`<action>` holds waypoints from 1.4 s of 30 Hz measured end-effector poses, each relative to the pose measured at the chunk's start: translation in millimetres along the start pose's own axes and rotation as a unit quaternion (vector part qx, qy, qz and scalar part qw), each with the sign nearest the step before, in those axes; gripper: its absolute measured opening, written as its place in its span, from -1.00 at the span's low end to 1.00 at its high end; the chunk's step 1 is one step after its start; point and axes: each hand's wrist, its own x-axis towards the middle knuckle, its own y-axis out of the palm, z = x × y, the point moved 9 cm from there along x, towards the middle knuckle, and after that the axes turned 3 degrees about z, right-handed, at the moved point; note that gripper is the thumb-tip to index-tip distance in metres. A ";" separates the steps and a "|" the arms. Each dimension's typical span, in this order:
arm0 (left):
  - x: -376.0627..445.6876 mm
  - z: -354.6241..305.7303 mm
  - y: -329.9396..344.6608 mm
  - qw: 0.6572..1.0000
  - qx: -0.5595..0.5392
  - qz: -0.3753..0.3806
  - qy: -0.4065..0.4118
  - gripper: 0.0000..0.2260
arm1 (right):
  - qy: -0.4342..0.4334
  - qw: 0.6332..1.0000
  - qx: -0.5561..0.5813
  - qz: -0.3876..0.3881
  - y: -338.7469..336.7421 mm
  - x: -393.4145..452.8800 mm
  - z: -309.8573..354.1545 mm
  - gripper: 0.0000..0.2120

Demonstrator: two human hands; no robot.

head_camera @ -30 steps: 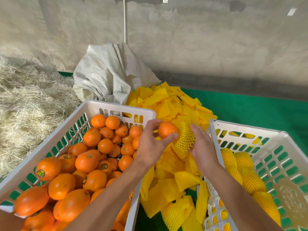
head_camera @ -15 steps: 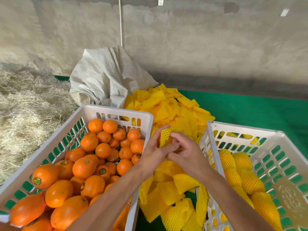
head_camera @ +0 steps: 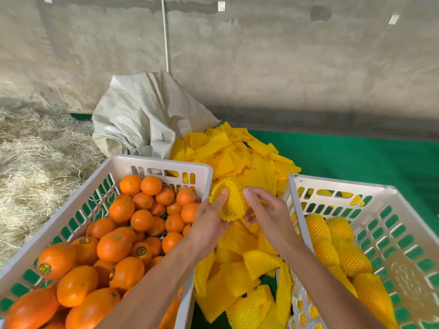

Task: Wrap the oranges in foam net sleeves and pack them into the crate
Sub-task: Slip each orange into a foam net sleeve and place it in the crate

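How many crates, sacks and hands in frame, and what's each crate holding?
Crates: 2, the left crate holding bare oranges, the right crate holding sleeved oranges
Sacks: 1, a white woven sack
Hands: 2, left hand and right hand, both on one foam sleeve
Total: 5

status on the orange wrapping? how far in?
Early. Done: a few sleeved oranges lie in the right crate. In hand: left hand and right hand hold a foam net sleeve; any orange inside is hidden. Left: the left crate is full of bare oranges.
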 end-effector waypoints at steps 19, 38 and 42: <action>-3.4 1.8 5.6 0.999 -0.023 0.014 -0.031 -0.63 | 0.020 0.997 0.013 -0.075 -20.2 3.7 -10.9 -0.80; 2.3 18.8 10.5 0.966 -0.172 0.115 -0.157 -0.52 | 0.187 0.974 0.056 -0.114 -21.1 2.1 -45.3 -0.83; 7.5 14.9 5.4 0.984 -0.129 0.066 -0.105 -0.59 | 0.111 0.985 -0.039 -0.123 -29.3 2.2 -31.1 -0.92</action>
